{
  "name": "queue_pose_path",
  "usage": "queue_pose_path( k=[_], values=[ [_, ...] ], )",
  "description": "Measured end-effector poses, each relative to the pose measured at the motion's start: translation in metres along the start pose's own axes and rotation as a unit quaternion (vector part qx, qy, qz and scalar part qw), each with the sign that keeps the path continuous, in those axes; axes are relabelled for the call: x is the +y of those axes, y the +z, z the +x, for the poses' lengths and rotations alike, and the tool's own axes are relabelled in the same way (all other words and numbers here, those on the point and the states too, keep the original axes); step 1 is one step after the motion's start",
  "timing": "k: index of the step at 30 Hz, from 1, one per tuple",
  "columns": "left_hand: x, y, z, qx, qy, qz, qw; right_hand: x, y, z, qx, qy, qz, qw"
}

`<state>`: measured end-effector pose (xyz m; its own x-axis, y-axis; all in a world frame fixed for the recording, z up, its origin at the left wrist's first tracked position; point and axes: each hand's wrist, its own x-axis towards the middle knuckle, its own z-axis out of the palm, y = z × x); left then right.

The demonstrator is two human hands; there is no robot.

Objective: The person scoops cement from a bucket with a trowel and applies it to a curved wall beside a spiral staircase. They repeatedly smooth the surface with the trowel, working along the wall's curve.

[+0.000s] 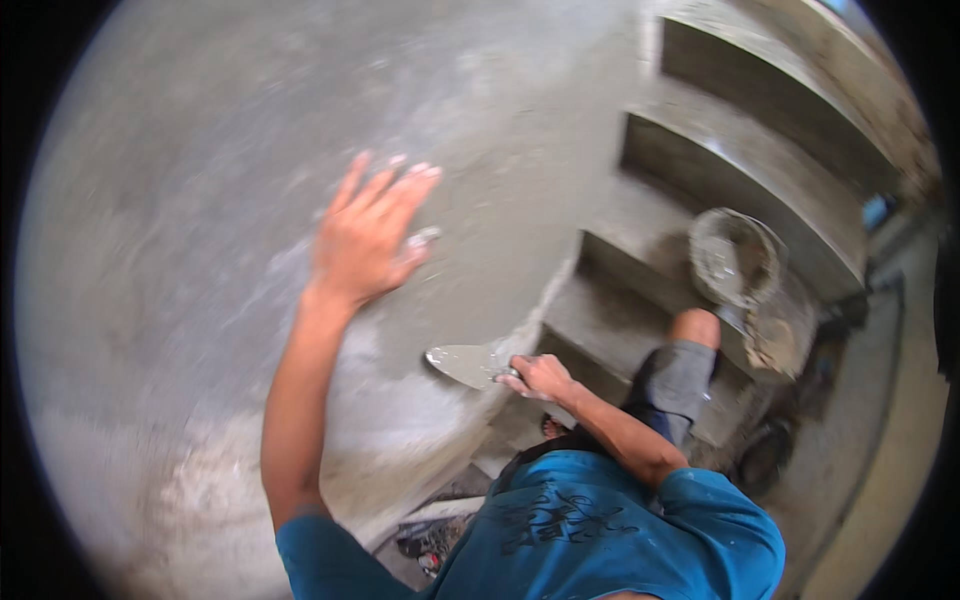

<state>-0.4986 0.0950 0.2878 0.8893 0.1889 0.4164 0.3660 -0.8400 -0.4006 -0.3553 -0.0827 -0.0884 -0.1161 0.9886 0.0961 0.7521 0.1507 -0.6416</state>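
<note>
My left hand (365,240) is open, fingers spread, up against the grey plastered wall (520,190); its fingertips carry pale mortar. I cannot tell whether the palm touches the surface. Lower and to the right, my right hand (537,378) grips the handle of a pointed trowel (465,364). The trowel's blade points left, lies close to the wall's lower part and is coated with wet grey mortar. My fingers hide most of its handle.
Concrete steps (640,228) curve up along the right. A mortar-crusted bucket (735,258) stands on them, beside my bent knee (695,328). A dark round container (765,452) sits lower right, and debris (430,545) lies at the wall's foot.
</note>
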Motion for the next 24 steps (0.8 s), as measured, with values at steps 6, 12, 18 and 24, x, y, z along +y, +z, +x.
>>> queue_pose_path(
  k=[6,12,18,24],
  values=[
    [0.02,0.011,-0.004,0.095,-0.082,-0.112,0.986,0.015,-0.149,-0.051,0.131,0.176,-0.053,0.974],
    [0.099,0.05,-0.036,0.223,-0.231,-0.385,0.865,0.041,-0.31,-0.143,0.222,0.272,-0.102,0.931],
    [0.2,0.16,-0.003,0.071,-0.327,-0.59,0.735,0.124,-0.388,-0.194,0.149,0.405,-0.371,0.823],
    [0.301,0.271,0.076,-0.059,-0.313,-0.696,0.644,0.216,-0.4,-0.194,0.027,0.374,-0.447,0.812]
  ],
)
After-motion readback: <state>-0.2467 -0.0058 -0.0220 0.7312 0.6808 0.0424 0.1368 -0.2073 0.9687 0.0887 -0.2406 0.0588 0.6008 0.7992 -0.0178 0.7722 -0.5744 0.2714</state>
